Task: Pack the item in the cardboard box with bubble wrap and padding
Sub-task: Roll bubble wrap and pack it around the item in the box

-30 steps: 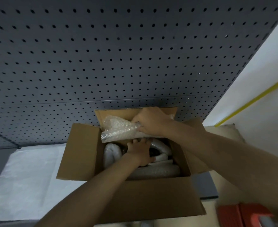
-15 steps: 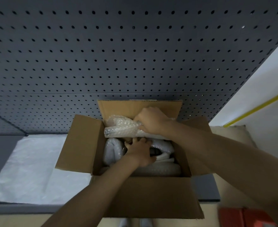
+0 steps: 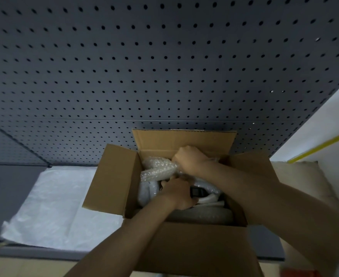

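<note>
An open cardboard box (image 3: 112, 180) stands on the dark bench with its flaps spread. Inside lie rolls of white foam padding (image 3: 204, 213) and a bundle of bubble wrap (image 3: 158, 168) at the far side. My right hand (image 3: 190, 158) grips the right end of the bubble wrap bundle near the box's back wall. Below it, my left hand (image 3: 179, 195) reaches down among the padding, fingers curled on something I cannot make out. A small dark item (image 3: 196, 191) shows just right of the left hand.
A grey pegboard wall (image 3: 164, 66) rises right behind the box. A white foam sheet (image 3: 50, 204) lies flat on the bench to the left. A beige cushion (image 3: 302, 180) sits to the right, beneath a white wall with a yellow stripe (image 3: 320, 145).
My right hand has pushed the bubble wrap bundle lower into the back of the box. The left hand has stayed in the padding. The view has tilted slightly.
</note>
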Demonstrator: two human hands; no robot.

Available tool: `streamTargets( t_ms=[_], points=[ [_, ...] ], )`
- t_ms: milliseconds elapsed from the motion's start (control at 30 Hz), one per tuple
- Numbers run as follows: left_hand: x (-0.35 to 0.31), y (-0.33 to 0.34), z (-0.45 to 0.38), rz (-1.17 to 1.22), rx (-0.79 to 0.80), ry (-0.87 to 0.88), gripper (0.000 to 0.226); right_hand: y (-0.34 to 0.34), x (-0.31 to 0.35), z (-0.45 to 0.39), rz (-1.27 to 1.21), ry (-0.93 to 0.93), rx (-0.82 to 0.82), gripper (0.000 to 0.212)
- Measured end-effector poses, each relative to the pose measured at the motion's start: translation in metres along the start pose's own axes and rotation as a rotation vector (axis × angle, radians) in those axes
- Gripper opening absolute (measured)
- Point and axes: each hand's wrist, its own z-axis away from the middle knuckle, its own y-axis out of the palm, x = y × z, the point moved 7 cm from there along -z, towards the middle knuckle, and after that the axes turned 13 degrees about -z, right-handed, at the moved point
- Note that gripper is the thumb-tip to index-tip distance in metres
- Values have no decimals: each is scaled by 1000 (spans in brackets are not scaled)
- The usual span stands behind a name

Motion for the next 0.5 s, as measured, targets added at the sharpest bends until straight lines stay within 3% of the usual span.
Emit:
streamTargets(
  t_ms=[200, 500],
  points=[
    [-7, 0, -6, -134, 71, -29, 66, -12, -11, 13, -310, -48, 42, 49],
    [-7, 11, -7, -274, 80, -64, 55, 0, -19, 9, -317, -1, -42, 43]
  ],
)
